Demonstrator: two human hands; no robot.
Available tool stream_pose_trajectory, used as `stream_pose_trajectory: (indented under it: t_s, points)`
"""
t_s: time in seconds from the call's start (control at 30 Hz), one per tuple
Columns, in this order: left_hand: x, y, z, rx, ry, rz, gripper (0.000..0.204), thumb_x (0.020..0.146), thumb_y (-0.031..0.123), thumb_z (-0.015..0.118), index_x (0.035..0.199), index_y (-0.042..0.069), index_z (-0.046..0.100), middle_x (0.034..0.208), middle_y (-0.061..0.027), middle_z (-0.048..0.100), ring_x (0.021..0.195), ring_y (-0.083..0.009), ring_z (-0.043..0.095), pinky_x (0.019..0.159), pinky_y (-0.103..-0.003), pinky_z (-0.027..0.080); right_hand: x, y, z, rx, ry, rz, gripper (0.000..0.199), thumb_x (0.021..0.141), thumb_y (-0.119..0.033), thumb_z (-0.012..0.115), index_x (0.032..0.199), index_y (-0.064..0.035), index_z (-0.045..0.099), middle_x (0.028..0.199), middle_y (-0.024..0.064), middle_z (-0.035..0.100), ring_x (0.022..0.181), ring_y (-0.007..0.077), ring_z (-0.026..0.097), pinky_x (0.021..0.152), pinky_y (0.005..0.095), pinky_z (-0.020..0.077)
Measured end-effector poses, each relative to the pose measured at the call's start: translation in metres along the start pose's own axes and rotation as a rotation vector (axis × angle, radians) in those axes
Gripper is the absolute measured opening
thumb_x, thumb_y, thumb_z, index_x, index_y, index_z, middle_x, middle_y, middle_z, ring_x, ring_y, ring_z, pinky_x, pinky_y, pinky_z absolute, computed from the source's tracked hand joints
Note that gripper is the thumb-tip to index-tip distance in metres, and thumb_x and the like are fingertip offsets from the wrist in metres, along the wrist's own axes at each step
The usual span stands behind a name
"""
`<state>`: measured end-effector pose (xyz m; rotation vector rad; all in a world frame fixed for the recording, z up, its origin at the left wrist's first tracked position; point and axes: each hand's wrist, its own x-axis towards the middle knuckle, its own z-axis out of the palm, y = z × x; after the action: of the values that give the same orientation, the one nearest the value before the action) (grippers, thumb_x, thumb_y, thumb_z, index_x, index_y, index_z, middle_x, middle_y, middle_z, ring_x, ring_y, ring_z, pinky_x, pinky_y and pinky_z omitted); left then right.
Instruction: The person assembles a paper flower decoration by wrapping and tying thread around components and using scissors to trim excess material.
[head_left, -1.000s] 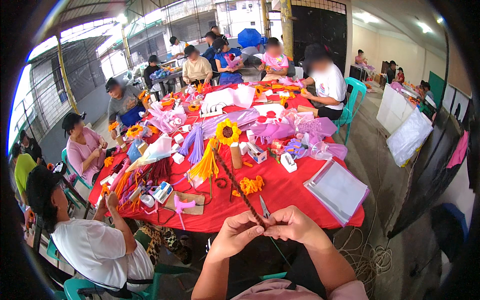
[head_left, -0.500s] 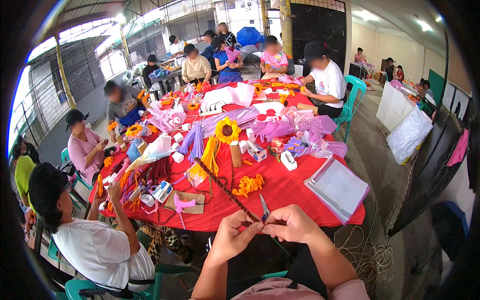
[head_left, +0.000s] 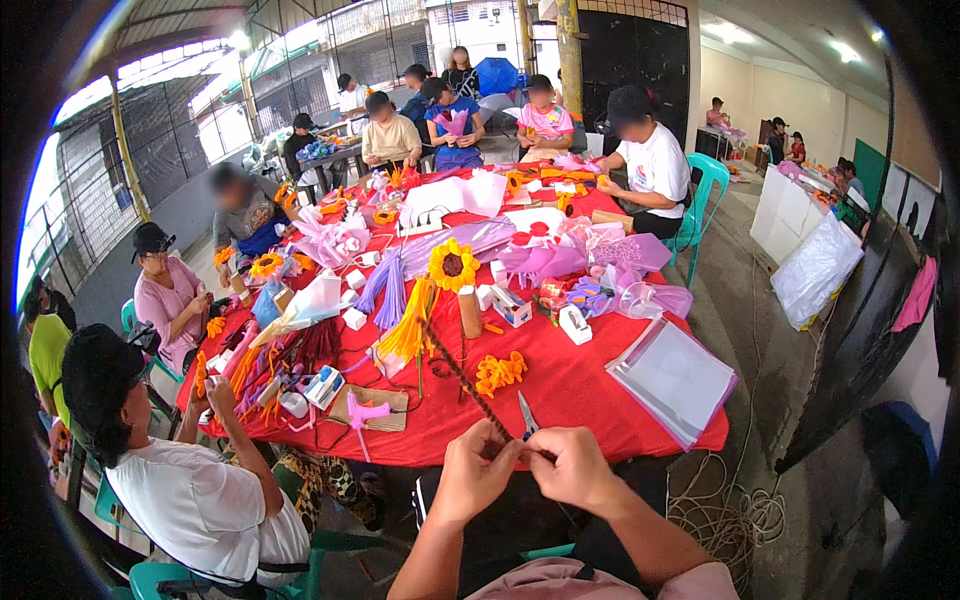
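Note:
A long dark brown twisted pipe cleaner [head_left: 466,384] slants up and away from my hands over the table edge. The fingertips of my left hand [head_left: 478,472] pinch its lower end. Right beside it, my right hand [head_left: 572,466] is closed in a pinch at the same end, thumb and forefinger almost touching the left fingertips. What lies between the fingertips is mostly hidden. Just beyond my hands are scissors [head_left: 527,412] and a heap of orange pipe-cleaner pieces [head_left: 500,373] on the red tablecloth [head_left: 590,400].
A pink glue gun [head_left: 366,410] rests on cardboard to the left. Clear plastic sheets [head_left: 672,380] lie at the right edge. Farther in are a yellow sunflower [head_left: 453,264], yellow pipe cleaners [head_left: 410,325] and purple wrapping. Coiled rope [head_left: 735,515] is on the floor. A co-worker in white [head_left: 200,490] sits at left.
The brown pipe cleaner has swung, its far tip shifting right. My hands stay close together, the right fingers curled in more. The co-worker at left has lowered their hands slightly.

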<state>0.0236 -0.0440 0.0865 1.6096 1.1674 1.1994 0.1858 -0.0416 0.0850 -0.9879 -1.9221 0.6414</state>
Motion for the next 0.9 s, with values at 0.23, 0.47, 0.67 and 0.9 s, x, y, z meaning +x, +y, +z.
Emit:
stream_pose_trajectory:
  t_s: [0.23,0.47,0.67,0.9]
  points:
    - [-0.002,-0.002,-0.019,-0.687,-0.452,0.043,0.009,0.087,-0.001,0.062,0.096,-0.002,0.061,0.093,-0.0062,0.063,0.084,-0.0124,0.059,0.077,-0.027,0.048,0.007,0.002,-0.027,0.923,-0.503,0.436,0.014,0.084,-0.014,0.069,0.079,-0.0015,0.066,0.064,0.0007,0.058,0.048,0.0043,0.047,0.045,0.0179,0.035]
    - [-0.006,0.002,-0.023,-0.473,-0.323,0.07,0.006,0.085,0.0,0.064,0.091,-0.002,0.062,0.085,-0.0025,0.061,0.078,-0.0096,0.057,0.069,-0.024,0.046,0.011,0.001,-0.023,0.673,-0.443,0.375,0.015,0.083,-0.015,0.07,0.081,-0.0006,0.066,0.065,-0.0007,0.059,0.052,0.0049,0.052,0.047,0.0191,0.0391]
    - [-0.006,0.011,-0.017,-0.009,-0.094,0.132,0.007,0.081,-0.001,0.065,0.083,-0.003,0.059,0.074,-0.009,0.062,0.069,-0.0143,0.061,0.062,-0.027,0.047,0.008,0.002,-0.015,0.236,-0.198,0.093,0.013,0.078,-0.01,0.071,0.082,0.0011,0.065,0.065,0.0075,0.063,0.054,0.0115,0.058,0.049,0.0274,0.0428]
    - [-0.004,0.003,0.005,0.405,0.203,0.175,0.011,0.078,0.002,0.067,0.077,-0.002,0.056,0.065,-0.0107,0.063,0.06,-0.0159,0.062,0.052,-0.029,0.047,-0.004,-0.014,0.017,-0.323,0.147,-0.077,0.01,0.072,-0.004,0.064,0.071,-0.001,0.055,0.068,0.0161,0.06,0.066,0.0358,0.061,0.055,0.0416,0.047]
